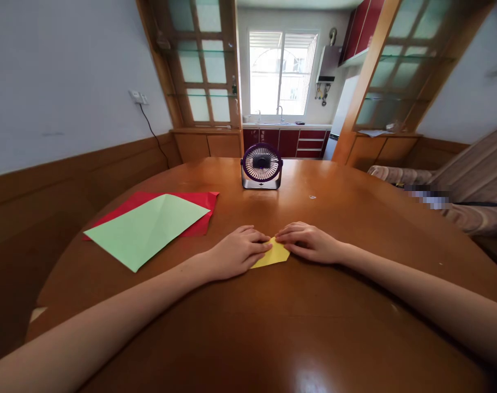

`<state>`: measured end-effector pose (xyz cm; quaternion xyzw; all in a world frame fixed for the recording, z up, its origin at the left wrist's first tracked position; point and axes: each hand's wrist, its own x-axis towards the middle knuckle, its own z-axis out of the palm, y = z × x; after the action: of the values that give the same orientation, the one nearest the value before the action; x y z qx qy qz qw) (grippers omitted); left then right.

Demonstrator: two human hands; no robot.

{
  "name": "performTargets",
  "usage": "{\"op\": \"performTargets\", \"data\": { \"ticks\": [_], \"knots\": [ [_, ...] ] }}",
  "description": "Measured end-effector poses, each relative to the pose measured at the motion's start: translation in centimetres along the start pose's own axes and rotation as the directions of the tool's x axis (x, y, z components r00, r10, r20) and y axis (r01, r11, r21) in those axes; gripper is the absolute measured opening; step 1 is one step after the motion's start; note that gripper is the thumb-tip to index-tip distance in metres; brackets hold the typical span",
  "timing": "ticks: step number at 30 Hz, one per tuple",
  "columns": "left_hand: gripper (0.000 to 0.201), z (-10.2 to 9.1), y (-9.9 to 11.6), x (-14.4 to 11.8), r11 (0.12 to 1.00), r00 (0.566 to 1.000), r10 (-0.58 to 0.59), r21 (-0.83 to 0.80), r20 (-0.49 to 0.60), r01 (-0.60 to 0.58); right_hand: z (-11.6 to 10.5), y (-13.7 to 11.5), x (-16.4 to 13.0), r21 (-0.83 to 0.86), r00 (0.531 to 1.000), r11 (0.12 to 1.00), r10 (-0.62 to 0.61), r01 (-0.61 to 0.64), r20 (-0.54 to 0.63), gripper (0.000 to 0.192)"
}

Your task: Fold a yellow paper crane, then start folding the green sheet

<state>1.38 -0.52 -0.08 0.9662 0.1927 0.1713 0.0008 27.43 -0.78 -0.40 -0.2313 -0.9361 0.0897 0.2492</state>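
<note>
A small folded piece of yellow paper (273, 255) lies flat on the round wooden table (273, 327), near its middle. My left hand (237, 252) rests on the paper's left side, fingertips pressing down on it. My right hand (309, 242) presses on its right and upper edge, fingers curled over it. The two hands almost meet above the paper, and only its lower middle part shows between them. Both forearms lie stretched across the table towards me.
A light green sheet (148, 226) lies on a red sheet (199, 204) at the left of the table. A small purple desk fan (261, 166) stands at the far middle. A striped sofa (473, 185) is at the right.
</note>
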Motion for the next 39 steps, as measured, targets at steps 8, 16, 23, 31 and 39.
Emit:
{"op": "performTargets", "data": {
  "ticks": [8, 16, 23, 31, 39],
  "knots": [
    [0.035, -0.2, -1.1, -0.3, 0.992, 0.992, 0.124, 0.024, -0.029, -0.123, 0.4, -0.9, -0.5, -0.025, 1.0, 0.999, 0.022, -0.023, -0.011, 0.025],
    [0.032, -0.5, -0.1, -0.7, 0.995, 0.995, 0.1, -0.028, 0.022, -0.099, 0.4, -1.3, -0.7, -0.127, 1.0, 0.992, -0.004, 0.007, 0.016, 0.028],
    [0.022, 0.0, -0.2, -0.6, 0.994, 0.997, 0.075, -0.074, -0.009, -0.076, 0.5, -1.7, -0.3, -0.201, 0.993, 0.973, -0.113, 0.113, 0.012, 0.018],
    [0.023, 0.1, 0.2, -0.6, 0.99, 1.0, -0.007, -0.142, -0.013, 0.005, 0.7, -2.0, 0.3, -0.165, 0.998, 0.984, -0.055, 0.059, 0.027, 0.021],
    [0.015, 0.9, 0.3, -0.3, 0.791, 0.918, -0.394, -0.526, -0.048, 0.312, 0.9, -1.9, 0.7, 0.057, 0.973, 0.972, 0.228, -0.229, 0.023, 0.02]
  ]
}}
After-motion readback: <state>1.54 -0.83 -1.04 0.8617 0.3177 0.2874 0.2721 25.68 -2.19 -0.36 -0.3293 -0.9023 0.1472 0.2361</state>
